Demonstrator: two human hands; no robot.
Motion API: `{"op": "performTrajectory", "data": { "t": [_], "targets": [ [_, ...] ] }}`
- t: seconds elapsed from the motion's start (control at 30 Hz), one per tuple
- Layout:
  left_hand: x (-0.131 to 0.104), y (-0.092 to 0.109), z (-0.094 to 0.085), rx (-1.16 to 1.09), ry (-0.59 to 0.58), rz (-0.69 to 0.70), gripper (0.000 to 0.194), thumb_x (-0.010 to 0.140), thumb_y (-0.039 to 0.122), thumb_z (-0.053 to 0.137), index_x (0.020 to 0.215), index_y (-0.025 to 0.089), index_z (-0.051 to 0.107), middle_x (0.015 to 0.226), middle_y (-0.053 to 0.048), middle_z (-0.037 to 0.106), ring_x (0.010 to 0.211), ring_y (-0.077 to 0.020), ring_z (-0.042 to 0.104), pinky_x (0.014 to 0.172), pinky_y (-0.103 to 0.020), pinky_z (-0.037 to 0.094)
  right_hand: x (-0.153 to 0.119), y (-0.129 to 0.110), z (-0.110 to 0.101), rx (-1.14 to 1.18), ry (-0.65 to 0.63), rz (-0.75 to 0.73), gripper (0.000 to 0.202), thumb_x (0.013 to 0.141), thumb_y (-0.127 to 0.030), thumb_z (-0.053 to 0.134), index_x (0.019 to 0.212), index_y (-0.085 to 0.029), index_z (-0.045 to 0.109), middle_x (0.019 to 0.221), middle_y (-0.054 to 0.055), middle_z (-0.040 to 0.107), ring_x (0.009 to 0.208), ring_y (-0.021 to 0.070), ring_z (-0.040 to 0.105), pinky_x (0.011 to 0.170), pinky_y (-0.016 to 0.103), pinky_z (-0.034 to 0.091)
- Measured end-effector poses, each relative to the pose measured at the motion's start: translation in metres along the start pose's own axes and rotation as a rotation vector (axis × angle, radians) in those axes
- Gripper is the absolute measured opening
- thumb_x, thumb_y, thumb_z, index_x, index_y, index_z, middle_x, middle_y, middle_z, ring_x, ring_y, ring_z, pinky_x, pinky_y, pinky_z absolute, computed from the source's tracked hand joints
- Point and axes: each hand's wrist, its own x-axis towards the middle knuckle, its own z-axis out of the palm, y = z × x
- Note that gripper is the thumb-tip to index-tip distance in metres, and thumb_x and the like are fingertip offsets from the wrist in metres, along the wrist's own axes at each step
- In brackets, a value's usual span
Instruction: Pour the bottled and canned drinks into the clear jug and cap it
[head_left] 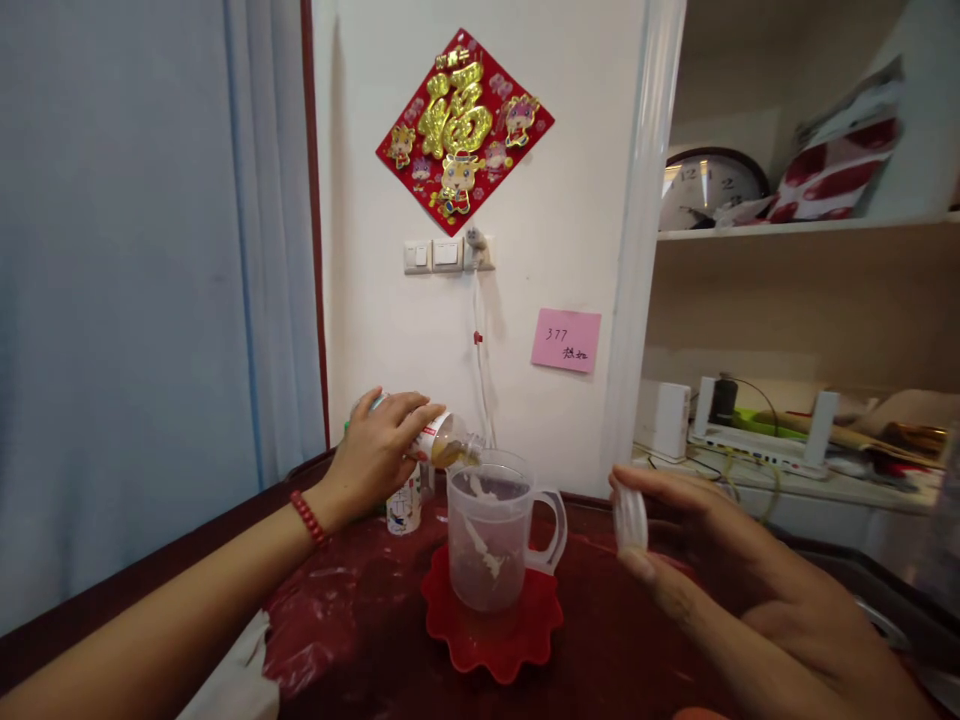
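My left hand [377,447] is wrapped round a clear plastic bottle [448,446] with a white and red label. The bottle lies tilted nearly on its side, yellowish liquid inside, its open mouth over the rim of a translucent plastic pitcher [480,572]. Clear liquid and a pale, stringy piece show in the pitcher, whose handle points right. Under it sits a red scalloped dish [495,650]. Off to the right, my right hand [731,575] pinches a round whitish lid [631,518] between thumb and fingers, apart from the pitcher.
Behind my left hand stands a white printed container [405,505]. A clear plastic sheet [319,620] covers the dark red table, with white paper [232,680] at its near left. Shelves on the right hold a clock [712,185] and a router [757,445]. A cord [477,370] hangs behind.
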Motion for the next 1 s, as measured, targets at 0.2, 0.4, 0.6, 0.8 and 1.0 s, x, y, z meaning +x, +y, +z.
{"op": "performTrajectory", "data": {
  "t": [0.2, 0.4, 0.6, 0.8, 1.0],
  "targets": [
    [0.006, -0.002, 0.006, 0.093, 0.025, 0.068, 0.063, 0.076, 0.001, 0.059, 0.134, 0.025, 0.056, 0.137, -0.012, 0.064, 0.131, -0.0331, 0.057, 0.117, -0.061, 0.025, 0.002, 0.002, -0.001, -0.008, -0.034, 0.006, 0.041, 0.095, -0.044, 0.064, 0.136, -0.041, 0.059, 0.140, 0.003, 0.063, 0.127, 0.0263, 0.060, 0.109, 0.041, 0.050],
    [0.010, -0.004, 0.007, 0.159, 0.084, 0.165, 0.051, 0.089, 0.004, 0.055, 0.133, 0.027, 0.058, 0.138, -0.010, 0.066, 0.132, -0.0308, 0.056, 0.120, -0.061, 0.021, 0.005, -0.004, 0.001, -0.095, 0.026, -0.035, 0.035, 0.094, -0.046, 0.063, 0.128, -0.038, 0.064, 0.134, 0.003, 0.066, 0.121, 0.0253, 0.064, 0.103, 0.039, 0.055],
    [0.012, 0.004, 0.004, 0.194, 0.066, 0.204, 0.059, 0.094, -0.001, 0.048, 0.140, 0.035, 0.052, 0.145, -0.004, 0.061, 0.143, -0.0291, 0.046, 0.123, -0.065, 0.016, 0.007, -0.009, 0.003, -0.100, 0.081, -0.117, 0.031, 0.092, -0.045, 0.065, 0.121, -0.036, 0.070, 0.128, 0.004, 0.069, 0.119, 0.0264, 0.066, 0.089, 0.034, 0.062],
    [0.014, 0.016, 0.004, 0.106, 0.056, 0.248, 0.077, 0.092, -0.004, 0.054, 0.148, 0.046, 0.039, 0.151, 0.003, 0.056, 0.149, -0.0258, 0.039, 0.126, -0.065, 0.011, 0.010, -0.011, 0.002, -0.089, 0.104, -0.110, 0.030, 0.090, -0.042, 0.066, 0.119, -0.035, 0.071, 0.126, 0.004, 0.070, 0.116, 0.0268, 0.067, 0.077, 0.031, 0.064],
    [0.018, 0.028, 0.002, 0.267, 0.030, 0.395, 0.057, 0.098, 0.003, 0.052, 0.144, 0.036, 0.045, 0.151, 0.002, 0.056, 0.148, -0.0250, 0.041, 0.127, -0.062, 0.010, 0.010, -0.013, 0.000, -0.076, 0.109, -0.115, 0.029, 0.090, -0.042, 0.066, 0.118, -0.037, 0.071, 0.124, 0.002, 0.071, 0.107, 0.0239, 0.071, 0.068, 0.026, 0.063]
  ]
}}
